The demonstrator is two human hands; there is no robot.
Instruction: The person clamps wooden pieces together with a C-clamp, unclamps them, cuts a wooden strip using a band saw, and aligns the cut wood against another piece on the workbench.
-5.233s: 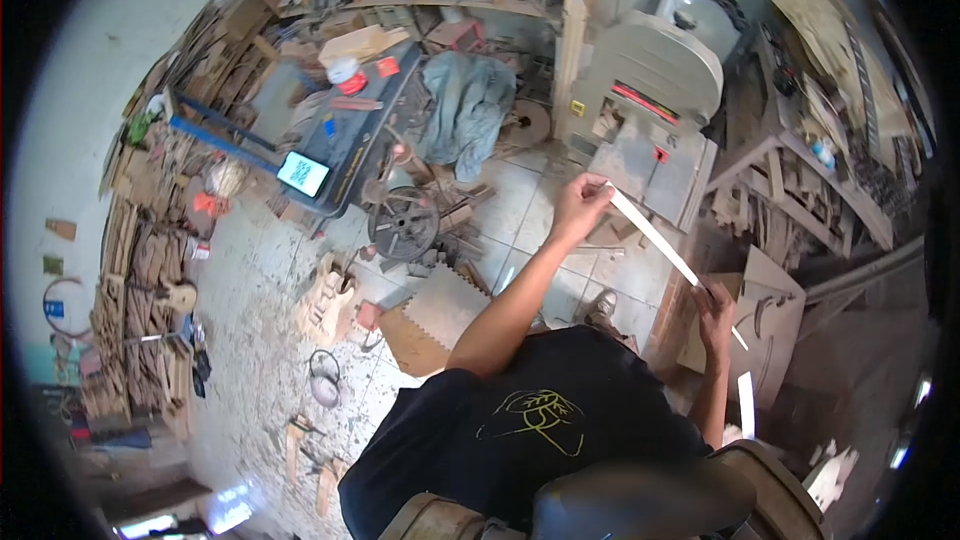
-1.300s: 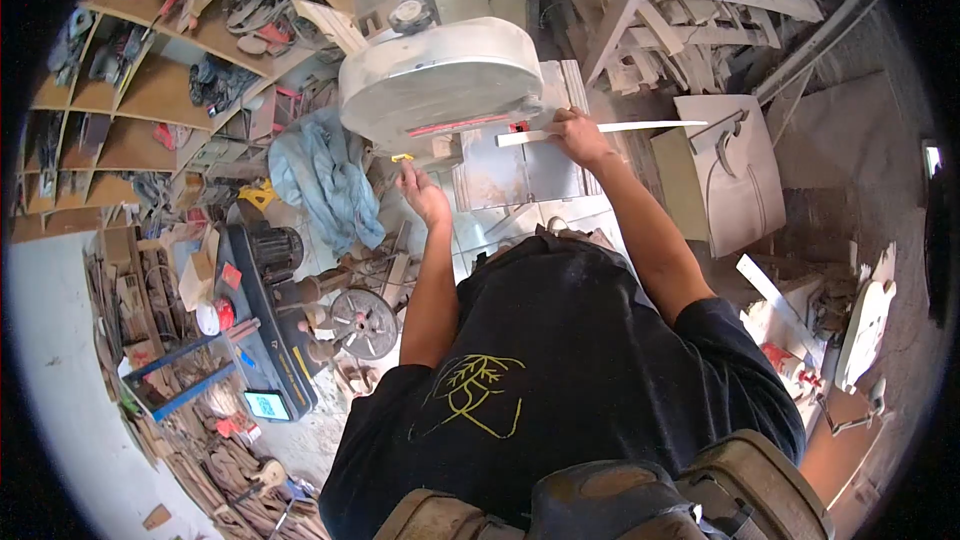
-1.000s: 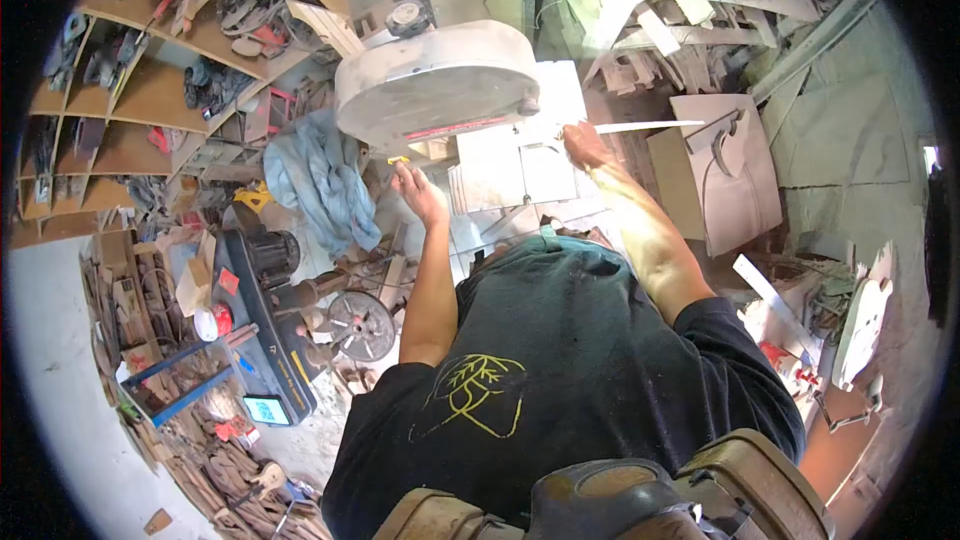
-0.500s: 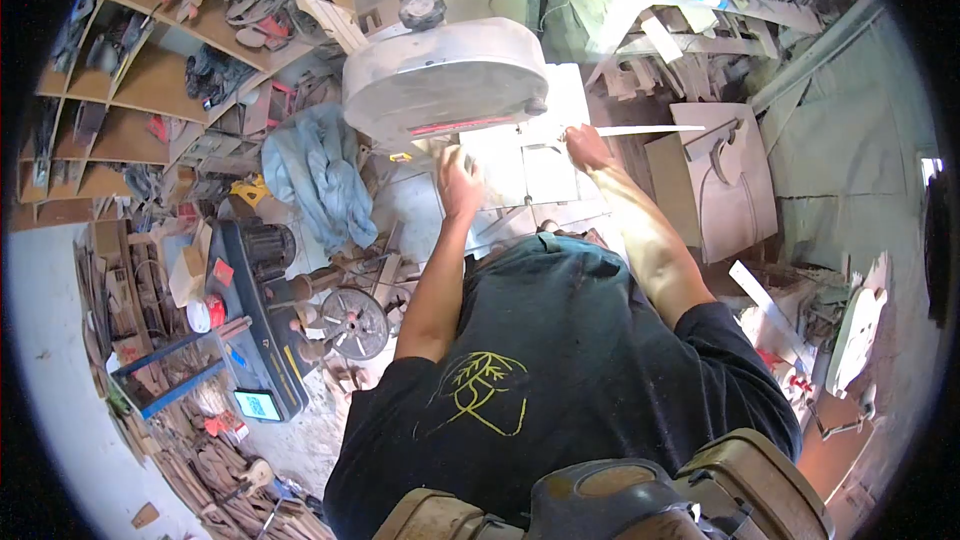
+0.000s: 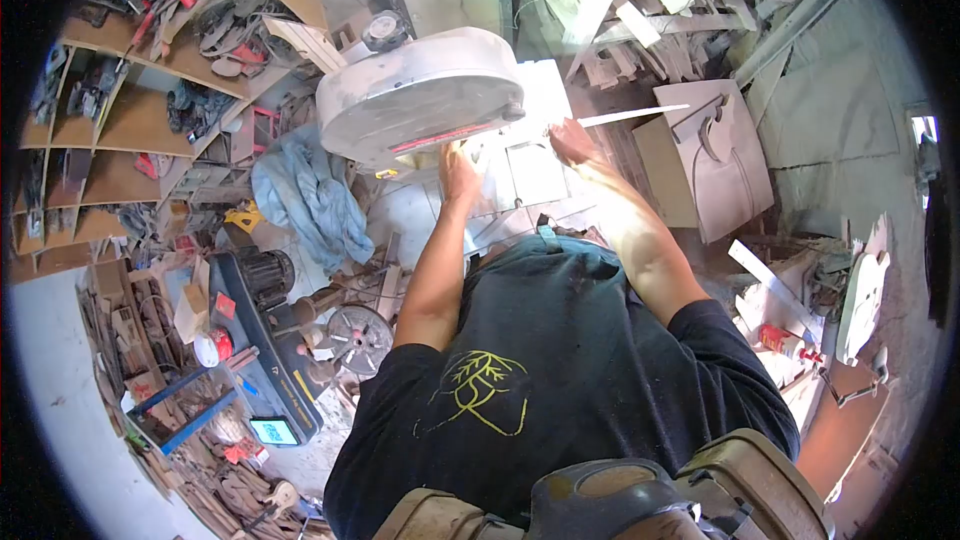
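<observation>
At the bandsaw (image 5: 420,90), my two hands are over its brightly lit table (image 5: 540,100). My right hand (image 5: 573,143) is closed on a thin, pale wooden strip (image 5: 640,115), whose free end sticks out to the right past the table. My left hand (image 5: 461,178) is just below the saw's upper housing, at the left part of the table. Its fingers are bent and pressed together, but glare and the housing hide whatever they grip. The blade and the strip's inner end cannot be made out.
A blue cloth (image 5: 310,195) hangs left of the saw, beside shelves (image 5: 130,100) full of tools. Lower left stands a machine with a motor (image 5: 265,275) and a round faceplate (image 5: 358,338). A large panel (image 5: 720,155) leans at the right. Scrap wood (image 5: 790,285) lies nearby.
The head view has turned slightly, shifting the saw left in the picture. Both hands stay at the table, the left a little closer under the housing. The strip now slants upward more.
</observation>
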